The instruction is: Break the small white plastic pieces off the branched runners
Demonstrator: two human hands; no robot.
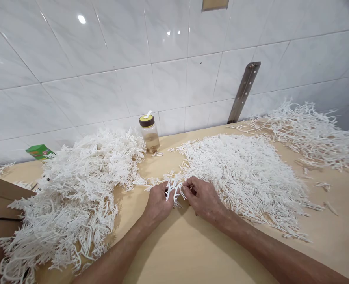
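Near the middle of the table, my left hand [159, 201] is closed on a white branched piece [174, 189] whose thin prongs stick up between the two hands. My right hand [202, 197] is closed just beside it, thumb and fingers pinched at the piece's right side; the fingertips partly hide what they grip. To the right of my right hand spreads a wide heap of short white pieces [245, 173]. On the left lies a taller, tangled pile of white branched pieces [82, 185].
A jar with a yellow and dark lid [151, 138] stands behind the hands near the tiled wall. More long white strands [313, 134] lie at the back right, by a metal bracket [244, 92]. A green packet [39, 151] and a brown box [3, 205] are at left.
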